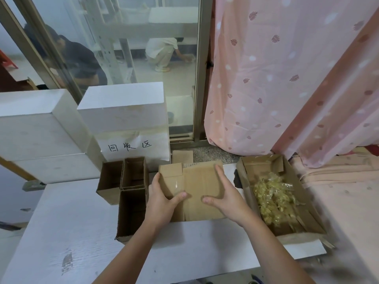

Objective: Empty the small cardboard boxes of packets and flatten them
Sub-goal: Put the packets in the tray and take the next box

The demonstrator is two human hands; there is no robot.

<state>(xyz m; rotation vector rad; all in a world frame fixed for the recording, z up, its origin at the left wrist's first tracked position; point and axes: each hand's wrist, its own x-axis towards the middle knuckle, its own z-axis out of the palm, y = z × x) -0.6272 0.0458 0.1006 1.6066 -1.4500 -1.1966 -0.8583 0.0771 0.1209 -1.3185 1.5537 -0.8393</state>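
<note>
In the head view, the flattened cardboard box [194, 187] lay on the white table [71, 222] at the centre of the frame, and both hands were on it. The left hand [162, 199] gripped its left edge at about 9 o'clock, fingers wrapped over that edge and the thumb laid across the top panel. The right hand [223, 193] pressed on the right half at about 3 o'clock, fingers stretched up the right edge and thumb spread wide toward the middle. Whether the right fingertips curled over the far side, I could not tell.

At 9 o'clock from this box stood a cluster of small open boxes [127, 185], upright and touching one another; their insides were dark, so I could not tell whether they held anything. At 3 o'clock sat the shallow cardboard tray [246, 173], with a heap of yellowish clear packets [274, 199] in it. At 11 o'clock a white block carried a handwritten paper sign [133, 146].

By my judgement, the step in hand was the flattening of one emptied box. The next move would call for pressing the panels fully flat, setting the sheet aside, then taking a box from the cluster and checking it for packets.
</note>
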